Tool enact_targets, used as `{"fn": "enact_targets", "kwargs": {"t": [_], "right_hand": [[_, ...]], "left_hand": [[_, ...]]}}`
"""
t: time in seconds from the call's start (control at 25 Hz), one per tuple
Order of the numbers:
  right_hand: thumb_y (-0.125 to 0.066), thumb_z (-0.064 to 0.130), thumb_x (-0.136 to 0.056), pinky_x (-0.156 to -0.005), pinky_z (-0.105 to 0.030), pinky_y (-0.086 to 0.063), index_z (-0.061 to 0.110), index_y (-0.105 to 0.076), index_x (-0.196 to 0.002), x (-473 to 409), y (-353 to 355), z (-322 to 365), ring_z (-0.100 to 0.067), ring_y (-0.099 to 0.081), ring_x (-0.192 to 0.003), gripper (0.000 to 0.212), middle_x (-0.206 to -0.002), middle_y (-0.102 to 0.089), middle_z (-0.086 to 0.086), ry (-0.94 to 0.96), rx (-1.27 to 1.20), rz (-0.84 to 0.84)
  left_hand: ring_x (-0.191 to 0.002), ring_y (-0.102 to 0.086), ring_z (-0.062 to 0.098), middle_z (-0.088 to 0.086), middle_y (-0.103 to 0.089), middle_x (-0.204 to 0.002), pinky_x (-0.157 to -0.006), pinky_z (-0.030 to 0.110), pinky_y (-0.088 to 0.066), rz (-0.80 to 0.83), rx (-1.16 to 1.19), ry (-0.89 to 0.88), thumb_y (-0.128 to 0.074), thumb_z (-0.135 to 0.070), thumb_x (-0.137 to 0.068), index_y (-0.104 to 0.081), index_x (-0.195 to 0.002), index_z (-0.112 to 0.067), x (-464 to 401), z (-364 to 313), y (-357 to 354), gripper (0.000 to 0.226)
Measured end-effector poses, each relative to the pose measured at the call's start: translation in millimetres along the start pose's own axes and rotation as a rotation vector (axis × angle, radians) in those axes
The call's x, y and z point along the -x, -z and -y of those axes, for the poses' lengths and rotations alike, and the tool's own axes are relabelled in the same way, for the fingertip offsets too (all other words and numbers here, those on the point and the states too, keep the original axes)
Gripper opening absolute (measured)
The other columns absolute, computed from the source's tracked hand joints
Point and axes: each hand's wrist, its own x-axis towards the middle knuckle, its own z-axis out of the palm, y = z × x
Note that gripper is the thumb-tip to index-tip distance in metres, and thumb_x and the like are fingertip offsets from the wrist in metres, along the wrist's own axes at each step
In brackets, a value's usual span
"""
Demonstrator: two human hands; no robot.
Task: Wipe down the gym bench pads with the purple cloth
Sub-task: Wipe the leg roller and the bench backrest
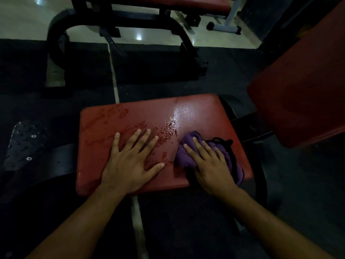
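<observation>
- Both hands rest on a red seat pad (168, 113). Our left hand (130, 161) lies flat with fingers spread wide, palm down, holding nothing; it seems to brace the pad.
- Our right hand (211, 165) presses down on the purple cloth (188, 146), fingers extended over the bunched fabric. It is pressing more than gripping; we cannot tell if the thumb tucks under the cloth.
- That cloth sits on the right part of the pad, near its right edge. A dark trim or cord (224, 142) shows at its far side.
- Droplets (164, 131) bead across the middle of the pad, between the two hands and just beyond the left fingertips. A paler wet smear (110, 113) lies toward the far left corner. A glossy sheen (184, 111) catches light beyond the cloth.
- We judge the step in hand to be wiping this seat pad, with the work partly done: moisture remains over the centre and left.
- Next, we would likely sweep the cloth leftward through the droplets, which calls for lifting or shifting the left hand out of its path.
- A second red pad (302, 86), tilted, stands to the right, apart from the seat pad. Another red bench (186, 4) sits farther off, at the top. Whether either has been wiped, we cannot tell in this dim light.
</observation>
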Motion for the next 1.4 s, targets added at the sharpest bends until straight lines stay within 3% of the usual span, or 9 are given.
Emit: {"fn": "enact_targets", "kwargs": {"t": [0.48, 0.68, 0.8, 0.96, 1.04, 1.12, 1.2, 1.28, 1.4], "right_hand": [[-0.033, 0.049, -0.101, -0.109, -0.059, -0.027, 0.034, -0.04, -0.144, -236, 17, -21, -0.033, -0.042, -0.134, 0.046, -0.153, -0.038, -0.001, -0.169, 0.01, -0.138], [-0.037, 0.039, -0.1, -0.101, -0.055, -0.038, 0.026, -0.043, -0.143, -179, 22, -2, -0.033, -0.044, -0.13, 0.045, -0.153, -0.039, -0.002, -0.143, -0.069, -0.125], [-0.032, 0.042, -0.09, -0.102, -0.052, -0.04, 0.033, -0.045, -0.143, -66, 8, 12, -0.026, -0.044, -0.136, 0.056, -0.158, -0.035, 0.006, -0.066, -0.075, -0.067], [-0.031, 0.041, -0.085, -0.11, -0.051, -0.037, 0.04, -0.042, -0.145, 52, 4, 32, -0.017, -0.034, -0.145, 0.062, -0.161, -0.026, 0.015, -0.137, -0.19, 0.042], [-0.021, 0.044, -0.085, -0.114, -0.046, -0.033, 0.037, -0.036, -0.15, 60, 11, 41, -0.015, -0.03, -0.147, 0.067, -0.158, -0.018, 0.021, -0.204, -0.269, 0.081], [-0.022, 0.044, -0.086, -0.107, -0.049, -0.04, 0.03, -0.043, -0.148, 48, 18, 50, -0.02, -0.045, -0.139, 0.067, -0.154, -0.038, 0.012, -0.27, -0.279, -0.034], [-0.036, 0.039, -0.097, -0.096, -0.049, -0.043, 0.026, -0.049, -0.143, 26, 25, 50, -0.026, -0.055, -0.126, 0.05, -0.145, -0.053, 0.0, -0.363, -0.297, -0.177], [-0.044, 0.035, -0.101, -0.097, -0.051, -0.041, 0.027, -0.046, -0.143, 14, 27, 42, -0.029, -0.05, -0.128, 0.043, -0.149, -0.047, -0.001, -0.416, -0.312, -0.198], [-0.04, 0.049, -0.1, -0.105, -0.057, -0.033, 0.033, -0.041, -0.146, 10, 16, 32, -0.031, -0.037, -0.14, 0.048, -0.156, -0.038, 0.0, -0.484, -0.245, -0.176]], "left_hand": [[-0.158, -0.003, 0.015, -0.008, -0.007, -0.171, -0.121, 0.066, 0.0, -0.018, -0.011, -0.01, -0.012, -0.083, -0.093, -0.012, -0.163, -0.038, -3, 4, -11, 0.083], [-0.158, -0.003, 0.014, -0.01, -0.005, -0.171, -0.121, 0.066, 0.0, -0.008, -0.001, -0.003, -0.014, -0.082, -0.093, -0.013, -0.162, -0.04, -1, 4, -9, 0.081], [-0.158, -0.007, 0.013, -0.01, -0.011, -0.171, -0.122, 0.065, -0.001, -0.002, 0.016, -0.005, -0.018, -0.079, -0.094, -0.019, -0.161, -0.039, 0, 2, -7, 0.079], [-0.158, -0.006, 0.013, -0.011, -0.013, -0.171, -0.122, 0.065, 0.0, 0.012, 0.039, 0.004, -0.017, -0.076, -0.096, -0.019, -0.161, -0.039, 2, 2, 2, 0.075], [-0.158, -0.004, 0.013, -0.011, -0.009, -0.171, -0.122, 0.065, 0.002, 0.02, 0.035, 0.001, -0.015, -0.076, -0.097, -0.016, -0.162, -0.04, 1, 4, 3, 0.074], [-0.158, -0.002, 0.013, -0.012, -0.007, -0.171, -0.122, 0.064, 0.004, 0.029, 0.043, 0.009, -0.013, -0.075, -0.097, -0.014, -0.162, -0.041, 0, 2, 1, 0.074], [-0.158, 0.001, 0.012, -0.013, -0.003, -0.171, -0.122, 0.062, 0.007, 0.041, 0.055, -0.032, -0.012, -0.075, -0.096, -0.012, -0.162, -0.042, -2, 6, 2, 0.074], [-0.158, 0.004, 0.01, -0.015, 0.003, -0.17, -0.124, 0.054, 0.007, 0.086, 0.073, -0.06, -0.007, -0.075, -0.094, -0.009, -0.161, -0.043, -3, 26, 4, 0.075], [-0.157, 0.001, 0.01, -0.012, -0.003, -0.17, -0.125, 0.043, 0.002, 0.015, 0.116, 0.101, -0.004, -0.071, -0.095, -0.013, -0.162, -0.038, 7, 75, 9, 0.076]]}}
